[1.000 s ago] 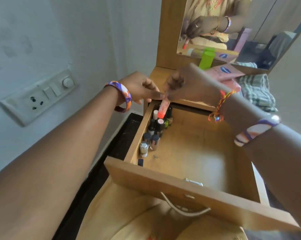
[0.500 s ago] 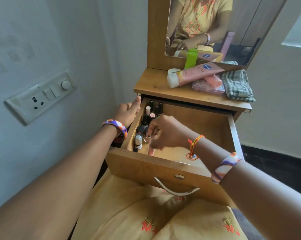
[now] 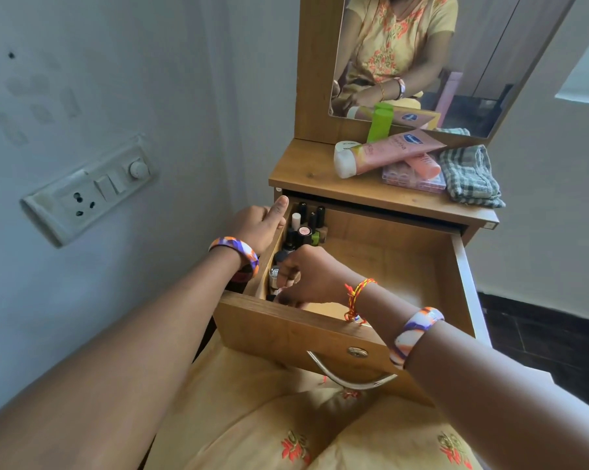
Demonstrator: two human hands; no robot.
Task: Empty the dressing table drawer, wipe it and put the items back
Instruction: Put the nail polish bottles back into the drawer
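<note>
Drawer point(image 3: 320, 334) pulled fully out. Nail polish bottles point(image 3: 305, 225) lined along its left wall, back corner to front. Right hand point(image 3: 308, 279) down in the front-left corner, fingers curled around something small; can't tell what. Left hand point(image 3: 260, 225) grips the left wall's top edge, thumb up. Tabletop point(image 3: 306, 171) holds a pink lotion tube point(image 3: 384, 150) and checked cloth point(image 3: 469, 174).

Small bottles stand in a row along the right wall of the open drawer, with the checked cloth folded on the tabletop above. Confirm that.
Wrong on one count. In the head view the small bottles line the left wall of the open drawer, by the left hand, not the right wall. The checked cloth does lie folded on the tabletop above.
</note>
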